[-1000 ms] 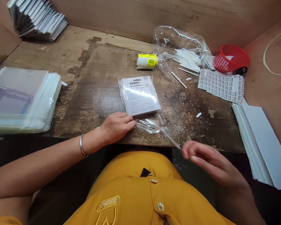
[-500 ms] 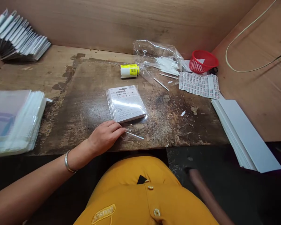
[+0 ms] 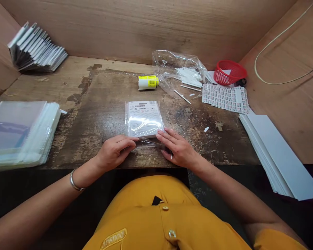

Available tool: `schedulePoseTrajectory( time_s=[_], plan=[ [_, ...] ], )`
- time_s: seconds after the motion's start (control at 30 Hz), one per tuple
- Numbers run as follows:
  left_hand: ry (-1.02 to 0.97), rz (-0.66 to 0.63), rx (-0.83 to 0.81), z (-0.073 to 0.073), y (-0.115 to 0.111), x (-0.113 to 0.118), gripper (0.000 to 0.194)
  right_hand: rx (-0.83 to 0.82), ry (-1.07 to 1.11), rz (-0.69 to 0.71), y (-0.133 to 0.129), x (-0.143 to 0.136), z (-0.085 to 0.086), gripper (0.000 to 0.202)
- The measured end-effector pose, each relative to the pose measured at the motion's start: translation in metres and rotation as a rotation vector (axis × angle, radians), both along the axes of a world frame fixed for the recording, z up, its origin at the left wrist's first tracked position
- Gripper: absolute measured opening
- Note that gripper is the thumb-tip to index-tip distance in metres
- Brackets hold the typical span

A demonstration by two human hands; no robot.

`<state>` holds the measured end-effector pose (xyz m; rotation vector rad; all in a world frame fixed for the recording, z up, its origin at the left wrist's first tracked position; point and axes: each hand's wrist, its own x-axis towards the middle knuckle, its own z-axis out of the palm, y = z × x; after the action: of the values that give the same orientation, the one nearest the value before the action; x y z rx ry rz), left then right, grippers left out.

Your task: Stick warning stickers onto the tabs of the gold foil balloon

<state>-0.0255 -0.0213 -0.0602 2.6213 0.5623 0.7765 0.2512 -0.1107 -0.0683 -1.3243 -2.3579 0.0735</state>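
The person wears a mustard-yellow button-front shirt (image 3: 203, 227), its sleeve (image 3: 278, 239) showing at the near right. Two shiny round buttons (image 3: 171, 233) run down the front, with a small black triangle (image 3: 156, 200) just left of the far one. An embroidered oblong badge (image 3: 113, 239) with paler lettering sits near left. A slim silver-coloured bangle (image 3: 73, 181) circles the left wrist (image 3: 86, 172)
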Motion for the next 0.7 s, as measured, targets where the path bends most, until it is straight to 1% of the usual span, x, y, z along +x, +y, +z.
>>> schedulePoseTrajectory(
  time_s=[0.07, 0.13, 0.17, 0.27, 0.33, 0.43, 0.5, 0.6, 0.7],
  plan=[
    [0.018, -0.019, 0.002, 0.0, -0.001, -0.001, 0.012, 0.02, 0.03, 0.013, 0.01, -0.005, -0.009, 0.046],
    [0.03, -0.043, 0.064, -0.001, -0.002, -0.002, 0.01, 0.041, 0.056, -0.002, 0.012, -0.007, -0.012, 0.04],
    [0.04, -0.043, 0.126, -0.002, -0.003, -0.002, 0.009, 0.045, 0.06, -0.005, 0.012, -0.007, -0.012, 0.038],
    [0.113, -0.008, 0.348, -0.005, -0.003, -0.001, 0.026, 0.066, 0.051, 0.007, 0.009, -0.007, -0.01, 0.037],
    [0.149, -0.009, 0.424, -0.008, -0.002, 0.0, 0.031, 0.123, 0.067, 0.006, 0.009, -0.007, -0.011, 0.036],
    [0.113, -0.039, 0.447, -0.011, 0.0, 0.001, 0.026, 0.207, 0.132, 0.006, 0.009, -0.008, -0.013, 0.028],
    [0.086, -0.045, 0.444, -0.011, 0.0, 0.001, 0.023, 0.217, 0.17, 0.016, 0.009, -0.007, -0.014, 0.024],
    [0.049, -0.037, 0.437, -0.008, -0.002, 0.002, 0.023, 0.191, 0.201, 0.037, 0.01, -0.007, -0.012, 0.021],
    [0.027, -0.029, 0.413, -0.008, -0.006, 0.004, 0.023, 0.089, 0.247, 0.015, 0.013, -0.008, -0.006, 0.02]
  ],
)
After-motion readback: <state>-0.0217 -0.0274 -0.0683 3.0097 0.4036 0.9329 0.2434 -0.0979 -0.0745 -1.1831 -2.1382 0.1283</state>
